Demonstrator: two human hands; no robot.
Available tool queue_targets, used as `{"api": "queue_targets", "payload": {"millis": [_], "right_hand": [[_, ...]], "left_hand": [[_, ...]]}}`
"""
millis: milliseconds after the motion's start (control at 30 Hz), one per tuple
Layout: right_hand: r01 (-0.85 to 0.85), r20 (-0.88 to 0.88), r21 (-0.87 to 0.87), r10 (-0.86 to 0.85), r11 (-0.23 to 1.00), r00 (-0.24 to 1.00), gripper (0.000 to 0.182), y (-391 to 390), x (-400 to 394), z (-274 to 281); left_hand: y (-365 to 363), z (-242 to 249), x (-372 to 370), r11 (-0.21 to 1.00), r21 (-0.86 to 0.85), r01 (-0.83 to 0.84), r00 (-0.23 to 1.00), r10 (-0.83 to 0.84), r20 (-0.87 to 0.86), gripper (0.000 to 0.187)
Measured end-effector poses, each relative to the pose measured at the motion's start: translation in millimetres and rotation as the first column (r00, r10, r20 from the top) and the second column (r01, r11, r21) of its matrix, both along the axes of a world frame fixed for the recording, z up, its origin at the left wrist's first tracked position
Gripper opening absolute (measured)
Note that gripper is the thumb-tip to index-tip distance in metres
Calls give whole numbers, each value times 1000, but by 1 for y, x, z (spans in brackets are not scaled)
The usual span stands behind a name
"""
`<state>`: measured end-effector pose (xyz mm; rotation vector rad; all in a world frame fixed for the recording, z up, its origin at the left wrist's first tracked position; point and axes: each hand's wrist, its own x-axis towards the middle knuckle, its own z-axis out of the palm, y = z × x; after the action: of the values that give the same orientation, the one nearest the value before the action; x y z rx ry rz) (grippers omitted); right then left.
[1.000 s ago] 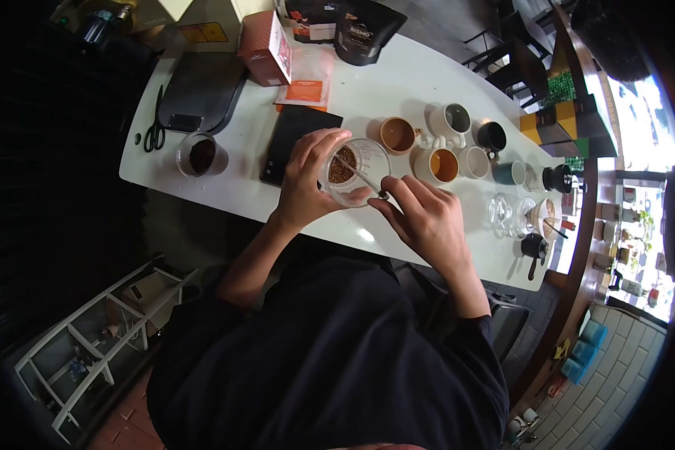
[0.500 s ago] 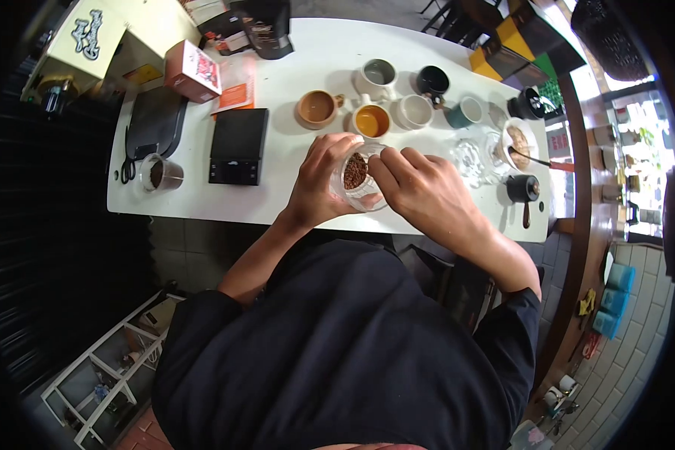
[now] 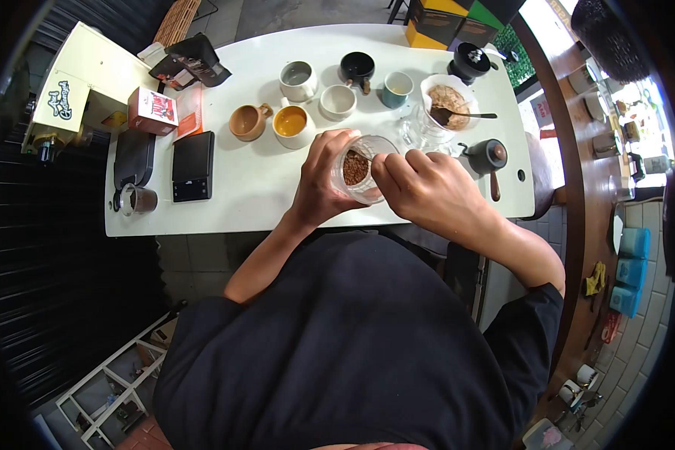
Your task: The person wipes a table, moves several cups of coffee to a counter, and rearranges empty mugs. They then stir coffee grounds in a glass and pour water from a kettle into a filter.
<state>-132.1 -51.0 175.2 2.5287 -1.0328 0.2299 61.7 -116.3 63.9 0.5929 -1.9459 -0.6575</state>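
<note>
We're holding the glass (image 3: pixel 363 187) of brown granules (image 3: pixel 355 168) over the desk (image 3: pixel 244 191), left hand (image 3: pixel 316 182) fingers wrapping its side, apparently for steadiness, while our right hand (image 3: pixel 431 189) fingers are pinching a mostly hidden spoon (image 3: pixel 365 156) at its mouth.

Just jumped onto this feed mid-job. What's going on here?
The person's left hand holds a clear cup with brown granules in it, near the white table's front edge. The right hand pinches a thin utensil reaching into that cup. The black scale sits off to the left, and a dark spoon rests in the white filter.
</note>
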Motion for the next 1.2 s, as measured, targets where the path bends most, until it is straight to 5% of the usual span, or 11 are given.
{"api": "queue_targets", "payload": {"millis": [133,267,333,533,667,733,1200], "right_hand": [[3,7,62,-3,998,1000,27,3,-26,-16],[7,159,309,-59,951,986,29,3,-45,-18],[-49,245,407,-57,912,968,28,2,-50,-17],[-14,425,688,-386,726,819,12,0,-47,-28],[-90,534,702,-439,706,723,19,-5,-46,-35],[-109,558,740,-515,664,651,25,-5,-46,-32],[-79,526,837,-757,541,387,25,5,-72,-29]], "left_hand": [[5,-5,-25,1000,19,-16,1000,16,19,95],[9,-8,-40,998,46,-52,999,52,11,94],[10,-8,-43,994,-70,-87,996,89,31,91],[12,-17,-41,978,-174,-119,980,143,135,98],[13,-18,-35,975,-171,-140,974,166,151,97],[19,-17,-33,985,20,-173,982,171,81,87],[13,-25,-51,990,60,-125,991,121,59,96]]}}
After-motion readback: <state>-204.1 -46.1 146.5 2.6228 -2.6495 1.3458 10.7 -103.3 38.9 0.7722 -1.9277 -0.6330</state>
